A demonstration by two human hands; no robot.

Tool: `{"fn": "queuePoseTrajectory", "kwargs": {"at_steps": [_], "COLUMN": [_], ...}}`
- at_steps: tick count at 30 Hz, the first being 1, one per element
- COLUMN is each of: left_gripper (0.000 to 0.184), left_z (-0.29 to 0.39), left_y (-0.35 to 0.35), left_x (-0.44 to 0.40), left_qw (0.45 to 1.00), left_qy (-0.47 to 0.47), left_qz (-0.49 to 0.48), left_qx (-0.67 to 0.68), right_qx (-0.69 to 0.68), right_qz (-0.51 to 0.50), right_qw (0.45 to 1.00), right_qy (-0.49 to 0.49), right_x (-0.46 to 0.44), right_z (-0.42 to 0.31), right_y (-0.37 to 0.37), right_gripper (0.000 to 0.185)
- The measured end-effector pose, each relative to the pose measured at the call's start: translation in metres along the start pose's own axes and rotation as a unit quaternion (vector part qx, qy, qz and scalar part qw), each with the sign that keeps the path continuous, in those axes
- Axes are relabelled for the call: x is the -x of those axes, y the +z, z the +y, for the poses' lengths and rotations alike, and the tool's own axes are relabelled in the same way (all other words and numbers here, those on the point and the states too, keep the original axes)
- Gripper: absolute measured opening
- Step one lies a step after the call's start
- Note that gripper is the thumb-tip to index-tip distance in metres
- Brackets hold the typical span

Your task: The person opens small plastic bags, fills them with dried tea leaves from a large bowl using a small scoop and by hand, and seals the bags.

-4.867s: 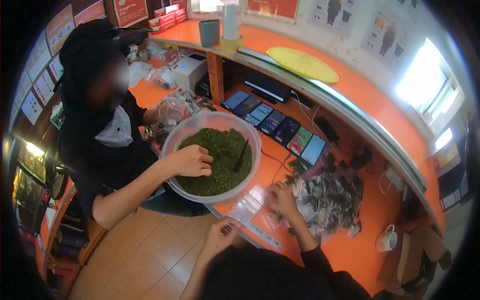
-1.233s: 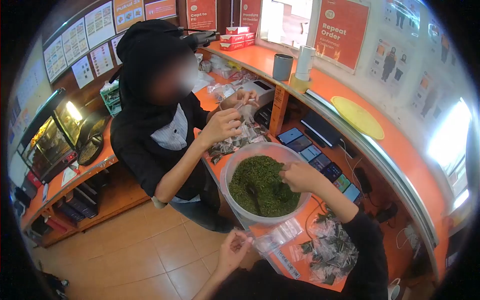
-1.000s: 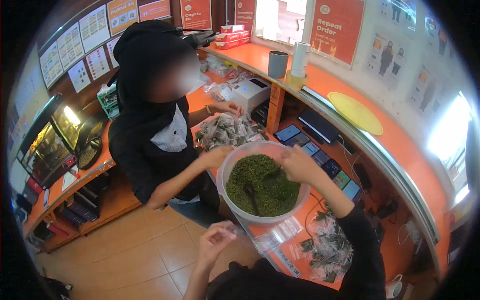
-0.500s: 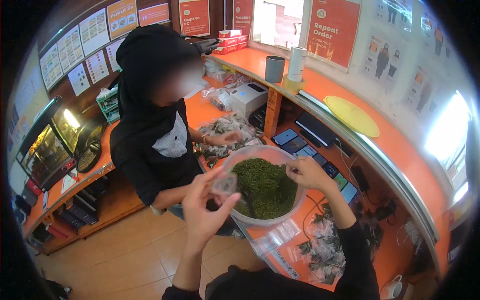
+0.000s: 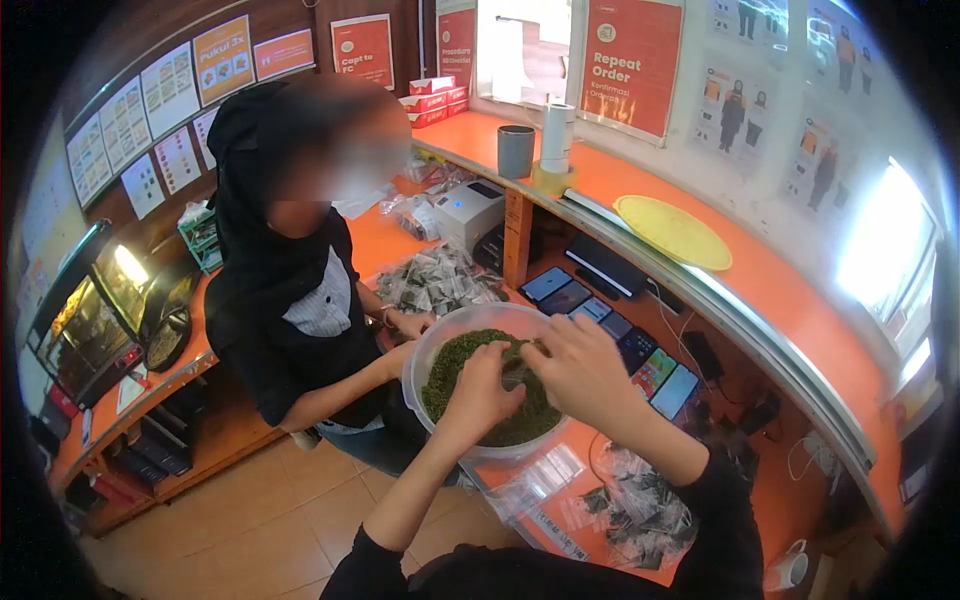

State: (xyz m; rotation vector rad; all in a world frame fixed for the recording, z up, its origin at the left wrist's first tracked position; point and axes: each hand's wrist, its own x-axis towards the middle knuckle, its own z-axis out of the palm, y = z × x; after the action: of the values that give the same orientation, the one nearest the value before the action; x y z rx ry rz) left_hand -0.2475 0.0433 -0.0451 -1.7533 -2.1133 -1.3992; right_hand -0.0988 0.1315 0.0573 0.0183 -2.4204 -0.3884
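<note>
A round translucent plastic tub (image 5: 418, 395) holds a heap of finely chopped green leaves (image 5: 452, 362). Over the heap, my left hand (image 5: 480, 392) has its fingers curled around a small clear plastic bag (image 5: 514, 378), which is partly hidden. My right hand (image 5: 580, 365) meets it at the bag's top, fingers pinched together; what they hold is hidden. Below the tub lie flat empty clear bags (image 5: 550, 478). Small filled bags (image 5: 640, 510) with dark green contents are piled to their right.
A co-worker (image 5: 290, 260) stands at the left, hands beside another pile of filled bags (image 5: 440, 280). Several phones (image 5: 590, 308) lie under the orange shelf (image 5: 690, 235). A yellow lid (image 5: 672, 232), grey cup (image 5: 515, 152) and paper roll (image 5: 557, 138) rest on it.
My left hand has moved right over the tub with the bag. My right hand has left the tub's far right side and come to the bag. The co-worker's hand has drawn back from the pile.
</note>
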Motion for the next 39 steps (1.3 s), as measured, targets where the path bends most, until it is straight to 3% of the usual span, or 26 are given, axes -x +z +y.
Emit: {"fn": "queuePoseTrajectory", "kwargs": {"at_steps": [1,3,4,5,7,9,13,15,16,18,19,21,22,24,28,31,33,39], "left_gripper": [0.063,0.059,0.059,0.058,0.056,0.057,0.058,0.061,0.061,0.06,0.06,0.047,0.047,0.028,0.016,0.013,0.011,0.007], "left_z": [-0.001,0.003,0.004,0.004,0.008,0.012,0.011,0.026,0.028,0.032,0.036,0.047,0.046,0.041,0.047,0.056,0.058,0.068], "left_y": [-0.002,-0.018,-0.024,-0.031,-0.039,-0.043,-0.059,-0.071,-0.07,-0.063,-0.064,-0.066,-0.065,-0.066,-0.076,-0.086,-0.09,-0.094], "left_x": [0.0,0.003,0.007,0.008,0.004,0.006,0.015,0.02,0.022,0.025,0.025,0.025,0.028,0.034,0.043,0.051,0.055,0.065], "left_qw": [1.0,0.996,0.996,0.996,0.996,0.995,0.992,0.982,0.982,0.983,0.983,0.957,0.956,0.91,0.875,0.881,0.889,0.904], "left_qy": [0.0,-0.083,-0.089,-0.088,-0.084,-0.07,-0.103,-0.174,-0.175,-0.14,-0.14,-0.133,-0.134,-0.132,-0.137,-0.132,-0.127,-0.1], "left_qz": [0.004,0.007,0.007,0.022,0.038,0.064,0.07,0.023,0.023,0.031,0.03,0.042,0.043,0.088,0.114,0.101,0.106,0.124], "left_qx": [-0.001,-0.003,-0.003,-0.006,-0.013,-0.011,0.013,0.066,0.062,0.117,0.117,0.256,0.258,0.383,0.45,0.443,0.428,0.396], "right_qx": [0.0,-0.017,-0.032,-0.033,-0.002,-0.033,-0.098,-0.046,-0.05,-0.272,-0.273,-0.281,-0.281,-0.348,-0.388,-0.376,-0.414,-0.423], "right_qz": [0.002,-0.055,-0.07,-0.07,-0.27,-0.336,-0.388,-0.141,-0.14,-0.039,-0.039,0.058,0.055,0.089,0.141,0.165,0.197,0.172], "right_qw": [1.0,0.991,0.988,0.988,0.947,0.929,0.895,0.981,0.981,0.946,0.946,0.937,0.938,0.907,0.883,0.894,0.868,0.874], "right_qy": [-0.004,0.123,0.133,0.13,0.173,0.149,0.195,0.126,0.126,0.169,0.17,0.197,0.197,0.218,0.224,0.18,0.189,0.168], "right_x": [-0.003,-0.005,-0.006,-0.004,0.006,0.034,0.025,0.026,0.021,-0.004,-0.001,0.004,0.009,0.007,0.005,0.009,0.012,0.012], "right_z": [0.001,0.005,0.007,0.003,-0.01,-0.022,-0.018,-0.021,-0.025,-0.039,-0.041,-0.045,-0.045,-0.048,-0.052,-0.053,-0.058,-0.067], "right_y": [-0.013,-0.045,-0.052,-0.044,-0.005,0.068,0.049,0.035,0.031,0.01,0.018,0.032,0.033,0.018,0.006,-0.002,-0.003,-0.015], "right_gripper": [0.007,0.015,0.013,0.013,0.012,0.015,0.027,0.04,0.04,0.04,0.04,0.033,0.033,0.023,0.013,0.006,0.006,0.009]}}
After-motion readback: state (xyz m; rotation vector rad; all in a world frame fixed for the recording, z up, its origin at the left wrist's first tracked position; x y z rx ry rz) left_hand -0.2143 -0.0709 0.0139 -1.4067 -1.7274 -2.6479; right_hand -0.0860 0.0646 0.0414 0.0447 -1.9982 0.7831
